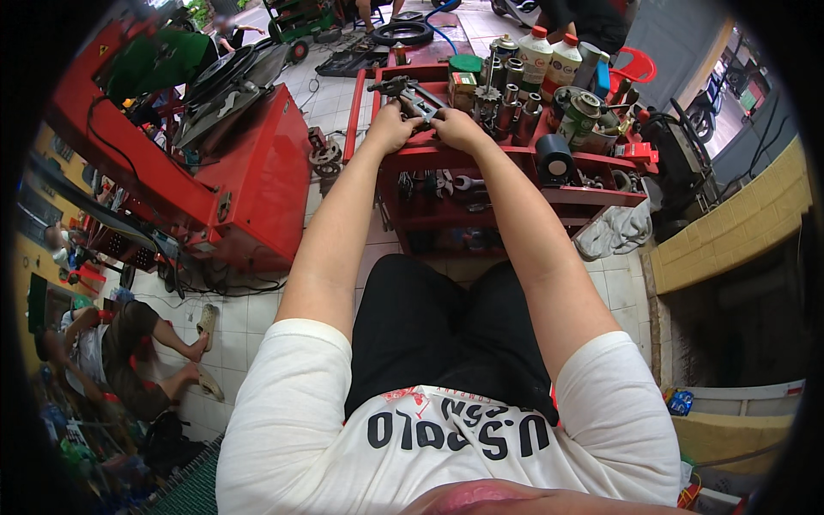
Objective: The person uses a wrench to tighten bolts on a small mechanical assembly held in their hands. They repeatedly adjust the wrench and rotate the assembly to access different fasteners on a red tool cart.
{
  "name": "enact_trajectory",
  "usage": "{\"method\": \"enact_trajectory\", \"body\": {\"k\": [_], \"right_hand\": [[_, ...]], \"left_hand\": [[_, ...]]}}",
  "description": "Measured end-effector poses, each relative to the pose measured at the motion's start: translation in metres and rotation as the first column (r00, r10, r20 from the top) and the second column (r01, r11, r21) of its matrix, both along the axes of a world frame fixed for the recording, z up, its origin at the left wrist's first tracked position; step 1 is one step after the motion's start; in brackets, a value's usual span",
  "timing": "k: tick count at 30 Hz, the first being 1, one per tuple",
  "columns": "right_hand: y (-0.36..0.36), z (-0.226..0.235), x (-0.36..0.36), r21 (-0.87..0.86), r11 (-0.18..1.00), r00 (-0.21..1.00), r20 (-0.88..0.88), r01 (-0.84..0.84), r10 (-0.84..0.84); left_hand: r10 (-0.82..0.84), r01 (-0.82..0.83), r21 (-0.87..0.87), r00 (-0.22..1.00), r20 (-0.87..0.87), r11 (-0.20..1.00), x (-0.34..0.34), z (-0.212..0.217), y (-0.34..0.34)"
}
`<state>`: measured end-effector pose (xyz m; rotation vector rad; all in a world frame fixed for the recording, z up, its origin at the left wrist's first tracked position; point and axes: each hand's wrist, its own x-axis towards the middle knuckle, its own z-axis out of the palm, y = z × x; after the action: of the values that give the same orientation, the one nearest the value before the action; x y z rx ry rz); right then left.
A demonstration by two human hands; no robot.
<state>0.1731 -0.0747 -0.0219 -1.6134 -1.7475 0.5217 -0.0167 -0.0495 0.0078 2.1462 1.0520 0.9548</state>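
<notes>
Both my arms reach forward to the top of a red tool cart (515, 163). My left hand (393, 129) is closed on the near left side of a grey metal tool with a frame-like body (418, 101), whose exact kind I cannot make out. At the same tool's right side, my right hand (457, 130) is closed with its fingers curled against it. The fingertips of both hands are partly hidden. Just right of my hands stand several metal sockets (511, 107) and a small box with a green lid (464, 73).
White bottles with red caps (536, 58), a spray can (584, 112) and a black cylinder (554, 159) crowd the cart's right side. Wrenches (442, 183) lie in its open shelf. A red machine (249, 189) stands left; a seated person (129, 352) is at lower left.
</notes>
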Motion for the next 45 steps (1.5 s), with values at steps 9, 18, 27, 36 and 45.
{"method": "enact_trajectory", "body": {"k": [9,18,27,36,45], "right_hand": [[-0.001,0.008,0.000,-0.111,0.990,0.979,0.189,0.093,-0.071],[-0.005,0.010,0.005,-0.098,0.995,0.995,-0.092,0.027,-0.036],[-0.002,0.007,0.001,-0.029,0.999,0.999,0.049,-0.022,0.023],[0.001,0.010,0.002,-0.093,0.993,0.992,0.113,0.068,-0.057],[-0.003,0.012,0.002,-0.122,0.988,0.994,-0.046,0.094,-0.101]], "left_hand": [[-0.010,0.007,-0.067,0.998,-0.056,0.998,0.002,-0.004,0.004],[-0.026,0.026,0.004,0.998,0.062,1.000,0.001,-0.006,0.005],[-0.043,0.051,-0.098,0.996,0.084,0.994,-0.001,-0.006,0.007],[-0.031,0.039,-0.081,0.995,0.096,0.996,0.001,-0.007,0.006],[-0.045,0.049,-0.022,0.990,0.133,0.999,0.001,-0.011,0.005]]}}
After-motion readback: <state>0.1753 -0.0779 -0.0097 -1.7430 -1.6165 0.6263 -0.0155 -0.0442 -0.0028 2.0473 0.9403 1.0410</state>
